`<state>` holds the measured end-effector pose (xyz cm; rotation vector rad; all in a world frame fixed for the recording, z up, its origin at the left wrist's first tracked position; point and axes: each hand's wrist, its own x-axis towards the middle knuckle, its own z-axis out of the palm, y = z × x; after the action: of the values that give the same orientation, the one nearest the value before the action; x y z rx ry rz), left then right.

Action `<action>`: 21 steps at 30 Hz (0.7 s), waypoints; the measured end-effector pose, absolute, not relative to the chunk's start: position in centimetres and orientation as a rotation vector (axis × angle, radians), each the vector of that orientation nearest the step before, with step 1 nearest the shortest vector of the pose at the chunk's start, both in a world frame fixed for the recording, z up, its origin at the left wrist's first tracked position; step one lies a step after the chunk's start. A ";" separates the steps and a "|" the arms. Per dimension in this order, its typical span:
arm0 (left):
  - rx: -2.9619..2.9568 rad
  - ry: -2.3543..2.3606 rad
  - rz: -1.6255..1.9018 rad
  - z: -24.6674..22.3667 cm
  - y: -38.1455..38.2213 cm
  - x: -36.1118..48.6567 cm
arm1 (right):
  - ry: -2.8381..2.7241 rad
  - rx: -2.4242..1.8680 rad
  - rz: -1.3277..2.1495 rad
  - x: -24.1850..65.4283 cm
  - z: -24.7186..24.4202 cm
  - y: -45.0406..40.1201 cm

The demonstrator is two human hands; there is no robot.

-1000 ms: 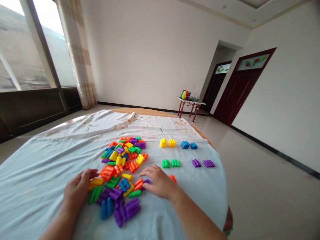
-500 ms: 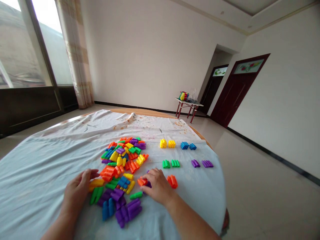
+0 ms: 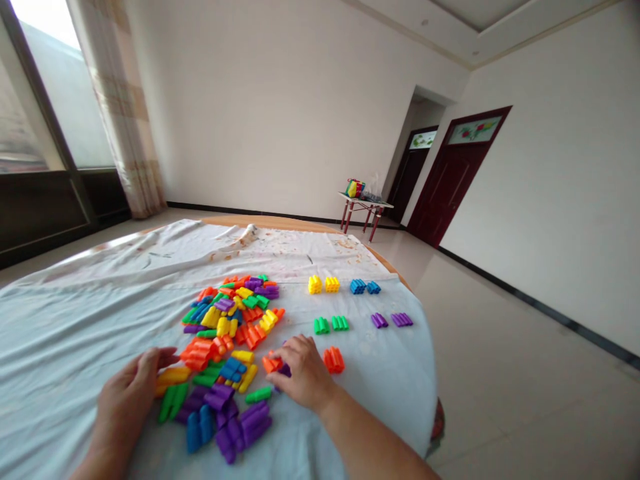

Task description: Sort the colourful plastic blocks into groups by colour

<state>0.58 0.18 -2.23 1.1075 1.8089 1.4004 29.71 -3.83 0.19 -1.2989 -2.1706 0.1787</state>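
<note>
A heap of ridged plastic blocks [image 3: 225, 327] in orange, yellow, green, blue and purple lies on a pale blue cloth [image 3: 75, 333]. My right hand [image 3: 300, 373] curls over a purple block [image 3: 285, 370] at the heap's near edge, and an orange block [image 3: 273, 363] pokes out beside its fingers. Whether it grips them is hidden. My left hand [image 3: 127, 403] rests on the cloth, holding nothing, next to a yellow block [image 3: 173, 380]. To the right stand small sorted groups: yellow [image 3: 315, 285], blue [image 3: 357, 287], green [image 3: 321, 325], purple [image 3: 379, 321] and orange [image 3: 333, 360].
The cloth covers a round wooden table [image 3: 270, 221], with a stained white sheet [image 3: 300, 250] at its far side. A small red-legged table [image 3: 365, 205] holding a bag stands by the far wall. Dark red doors [image 3: 447, 177] lie beyond, and a curtained window [image 3: 60, 87] is on the left.
My right hand has moved left, off the orange group, to the heap's near edge. The whole view has drifted as my head turned left.
</note>
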 end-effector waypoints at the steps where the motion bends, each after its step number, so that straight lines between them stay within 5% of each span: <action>1: 1.064 1.779 1.398 -2.4 0.3 0.5 | -2.157 -1.291 0.182 29.8 0.3 -3.9; 12: 0.994 1.736 1.369 -2.7 0.4 0.5 | -1.845 -1.336 0.148 36.1 4.5 -5.9; 21: 1.050 1.854 1.320 0.2 -1.1 1.9 | -1.778 -1.681 0.030 43.3 0.5 -8.7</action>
<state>1.91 -1.10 0.23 1.0502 1.8541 1.3196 43.32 -8.68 0.50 -1.6806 -1.7782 0.0304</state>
